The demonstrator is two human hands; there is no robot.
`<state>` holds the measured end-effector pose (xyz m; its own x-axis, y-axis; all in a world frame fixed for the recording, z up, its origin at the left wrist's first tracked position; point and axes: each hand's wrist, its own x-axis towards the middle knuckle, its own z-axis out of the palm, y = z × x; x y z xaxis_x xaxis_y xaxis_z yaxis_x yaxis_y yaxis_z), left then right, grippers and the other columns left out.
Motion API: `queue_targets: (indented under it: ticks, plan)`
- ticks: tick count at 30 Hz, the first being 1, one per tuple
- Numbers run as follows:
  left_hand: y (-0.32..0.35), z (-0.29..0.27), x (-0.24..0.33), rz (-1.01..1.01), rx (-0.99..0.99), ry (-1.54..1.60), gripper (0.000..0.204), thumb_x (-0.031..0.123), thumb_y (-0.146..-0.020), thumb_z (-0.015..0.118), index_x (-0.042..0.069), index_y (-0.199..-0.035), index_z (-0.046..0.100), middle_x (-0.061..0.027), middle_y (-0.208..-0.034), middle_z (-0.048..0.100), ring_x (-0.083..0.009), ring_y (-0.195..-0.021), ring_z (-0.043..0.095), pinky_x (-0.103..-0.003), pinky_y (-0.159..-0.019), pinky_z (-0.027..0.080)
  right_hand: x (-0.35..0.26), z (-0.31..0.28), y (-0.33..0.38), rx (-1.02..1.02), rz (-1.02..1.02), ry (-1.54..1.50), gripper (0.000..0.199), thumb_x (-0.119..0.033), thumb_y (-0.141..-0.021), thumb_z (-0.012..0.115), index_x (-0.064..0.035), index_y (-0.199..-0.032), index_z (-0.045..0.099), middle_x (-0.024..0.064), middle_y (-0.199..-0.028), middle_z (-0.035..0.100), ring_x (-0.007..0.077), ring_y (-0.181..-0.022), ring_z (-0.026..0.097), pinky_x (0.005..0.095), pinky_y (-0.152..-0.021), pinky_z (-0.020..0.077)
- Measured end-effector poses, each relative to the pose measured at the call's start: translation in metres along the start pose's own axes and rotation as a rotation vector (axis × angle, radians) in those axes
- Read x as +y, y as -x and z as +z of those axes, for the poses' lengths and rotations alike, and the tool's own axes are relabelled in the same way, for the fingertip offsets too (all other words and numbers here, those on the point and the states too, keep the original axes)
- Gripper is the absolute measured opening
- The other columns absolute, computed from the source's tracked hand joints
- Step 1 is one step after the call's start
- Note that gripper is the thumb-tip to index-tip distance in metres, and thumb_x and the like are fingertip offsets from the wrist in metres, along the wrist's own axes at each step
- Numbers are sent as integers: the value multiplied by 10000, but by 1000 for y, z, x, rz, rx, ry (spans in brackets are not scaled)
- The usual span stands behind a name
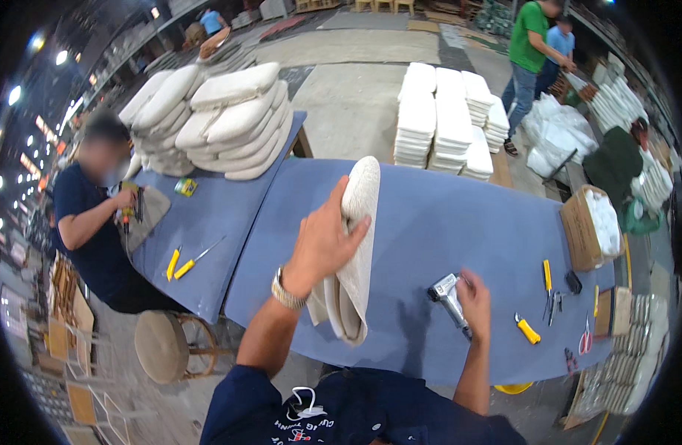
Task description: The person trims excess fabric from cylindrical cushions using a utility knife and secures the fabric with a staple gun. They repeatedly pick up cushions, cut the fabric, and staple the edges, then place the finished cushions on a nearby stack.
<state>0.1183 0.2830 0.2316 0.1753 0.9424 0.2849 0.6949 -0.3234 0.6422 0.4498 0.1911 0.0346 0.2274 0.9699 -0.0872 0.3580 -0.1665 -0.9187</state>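
Cushion [353,252] upright, underside hidden (stapler [448,297] part-covered)

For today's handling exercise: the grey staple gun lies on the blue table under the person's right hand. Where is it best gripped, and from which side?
Grip the staple gun by its handle, the end under the right hand, coming from above on the near right. It lies flat on the blue table, its blocky metal head pointing away to the left.

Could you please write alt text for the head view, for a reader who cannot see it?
Seen from above, a person's left hand holds a beige cushion on edge on a blue table, while the right hand grips a metal staple gun. Yellow-handled tools lie to the right; a co-worker sits at the left table by stacked cushions.
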Motion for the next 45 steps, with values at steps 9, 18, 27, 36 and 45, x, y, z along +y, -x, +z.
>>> queue_targets:
  ticks: [9, 18, 27, 36, 45]
  plan:
    - [89, 40, 23, 1, 174, 23, 806, 206, -877, 749, -55, -1526, 350, -305, -1257, 647, -411, -1080, 694, -433, -896, 552, -198, 55, -77, -27, -728, -542, 418, -203, -1087, 466, 7, -1442, 538, 153, -1450, 578, 244, -1379, 503, 355, -1183, 328]
    - [88, 38, 20, 74, 248, 269, 691, 266, -972, 641, -93, -1500, 377, -319, -1350, 592, -436, -1188, 639, -443, -959, 520, -213, 145, -62, -159, -915, -365, 370, -254, -1047, 500, -38, -1309, 648, 170, -1435, 566, 359, -1462, 366, 452, -1215, 273]
    - [80, 26, -8, 118, 145, 412, 610, 244, -1000, 593, -98, -1476, 423, -291, -1321, 617, -358, -1170, 653, -406, -973, 508, -260, 136, -101, -507, -680, -7, 466, -367, -988, 559, -17, -764, 771, 156, -726, 699, 297, -728, 666, 427, -745, 510]
    - [108, -13, -33, -49, 165, 388, 598, 220, -946, 612, -85, -1440, 475, -210, -1315, 621, -285, -1197, 597, -396, -1051, 440, -247, 199, -121, -664, -641, -415, 624, -538, -1011, 543, -48, -694, 762, 53, -627, 664, 132, -605, 597, 303, -621, 473]
    - [103, -43, -8, -84, -160, 155, 629, 273, -952, 643, -93, -1436, 478, -244, -1345, 612, -292, -1164, 635, -395, -1011, 480, -222, 179, -133, -618, -506, -207, 739, -667, -984, 508, -29, -699, 748, 67, -637, 654, 147, -624, 598, 312, -626, 478]
